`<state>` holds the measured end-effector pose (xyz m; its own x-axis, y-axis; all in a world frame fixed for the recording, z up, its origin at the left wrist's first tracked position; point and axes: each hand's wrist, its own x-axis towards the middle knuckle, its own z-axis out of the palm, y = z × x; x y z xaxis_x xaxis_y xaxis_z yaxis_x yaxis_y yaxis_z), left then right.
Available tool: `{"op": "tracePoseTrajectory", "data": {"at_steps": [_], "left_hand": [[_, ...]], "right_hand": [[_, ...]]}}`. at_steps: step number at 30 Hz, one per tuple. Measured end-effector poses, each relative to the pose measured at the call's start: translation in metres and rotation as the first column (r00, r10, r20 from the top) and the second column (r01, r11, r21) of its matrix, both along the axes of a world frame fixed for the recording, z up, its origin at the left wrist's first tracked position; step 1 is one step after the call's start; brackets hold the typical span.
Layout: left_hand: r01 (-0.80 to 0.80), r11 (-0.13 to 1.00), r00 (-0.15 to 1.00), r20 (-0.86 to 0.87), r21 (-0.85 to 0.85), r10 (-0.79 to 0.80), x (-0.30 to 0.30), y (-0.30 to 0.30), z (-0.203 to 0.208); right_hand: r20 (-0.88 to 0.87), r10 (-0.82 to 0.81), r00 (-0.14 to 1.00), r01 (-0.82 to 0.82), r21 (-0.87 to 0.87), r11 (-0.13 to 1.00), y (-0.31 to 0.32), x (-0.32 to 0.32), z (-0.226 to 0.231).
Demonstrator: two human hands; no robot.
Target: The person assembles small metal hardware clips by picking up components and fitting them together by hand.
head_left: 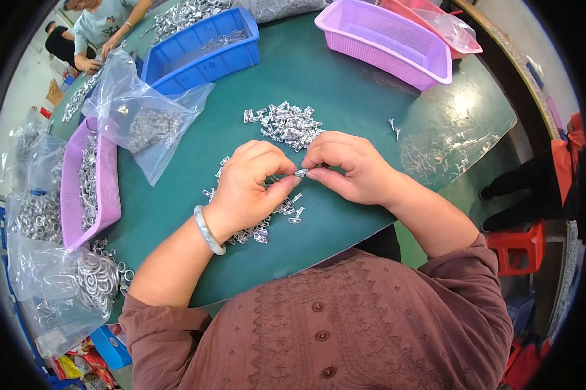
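Observation:
Between my two hands is a small silver metal buckle piece (301, 173), pinched at its ends above the green table. My left hand (251, 179), with a pale bangle (208, 231) on the wrist, closes thumb and fingers on its left side. From the other side, my right hand (348, 166) grips it between thumb and forefinger. Just beyond my hands lies a heap of small silver metal pieces (290, 123). Another pile of similar metal pieces (260, 231) sits under and beside my left hand, partly hidden by it.
A blue bin (202, 68) and an empty pink basket (384, 36) stand at the back. On the left are a pink basket (111, 188) of metal parts, clear bags (156, 130) and metal rings (98, 279). A person (104, 29) works at the far left. A red stool (520, 247) stands right.

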<state>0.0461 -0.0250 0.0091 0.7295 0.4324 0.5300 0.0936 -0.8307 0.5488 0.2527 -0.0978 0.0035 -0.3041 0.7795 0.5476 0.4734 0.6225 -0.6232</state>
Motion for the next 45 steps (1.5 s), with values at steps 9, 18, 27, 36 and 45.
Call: {"op": "tracePoseTrajectory", "data": {"at_steps": [9,18,27,36,45], "left_hand": [[0.014,0.999,1.000,-0.008,0.041,-0.014,0.000,0.001,0.001],[0.142,0.990,0.977,-0.164,0.015,-0.137,-0.002,-0.001,0.004],[0.075,0.997,0.983,-0.169,0.034,-0.069,-0.003,0.000,0.002],[0.001,0.999,0.986,-0.167,-0.051,-0.010,0.000,0.000,-0.001],[0.047,0.992,0.994,-0.095,-0.119,-0.059,-0.001,0.001,-0.006]], "right_hand": [[-0.001,-0.023,1.000,0.023,0.015,1.000,0.001,0.000,0.001],[0.189,-0.369,0.910,0.359,0.084,0.929,0.006,0.013,-0.013],[0.303,-0.348,0.887,0.372,-0.026,0.928,0.003,0.011,-0.010],[0.236,-0.231,0.944,0.219,0.077,0.973,0.000,0.001,-0.002],[0.146,-0.074,0.987,0.052,0.150,0.987,0.001,-0.003,-0.002]]}}
